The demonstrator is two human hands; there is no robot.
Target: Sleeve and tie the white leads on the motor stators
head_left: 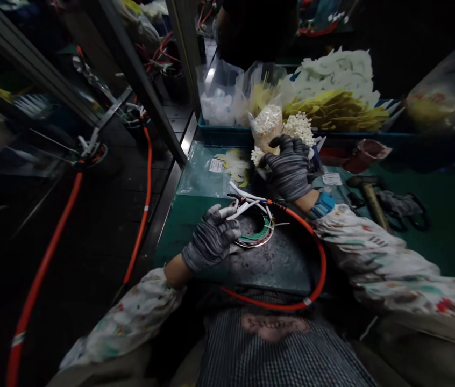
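A round wire-wound ring (257, 236) with a green inner band lies on the dark metal work surface. White sleeved leads (247, 204) stick out at its top, joined to an orange cable (323, 258) that loops round to the right and back toward my apron. My left hand (213, 236), in a grey striped glove, grips the ring's left edge. My right hand (288, 166), gloved alike, is over small white pieces (298, 126) beside a clear bag (268, 123) of them. Its fingers are curled in; whatever they pinch is hidden.
Behind the hands, a blue tray (223, 134) holds bags, yellow sheets (332, 110) and white cut sheets (336, 72). A flat labelled bag (207, 169) lies left. A hammer (372, 204) and scissors (407, 209) lie right. Metal posts (139, 70) and hanging orange cables (147, 177) stand left.
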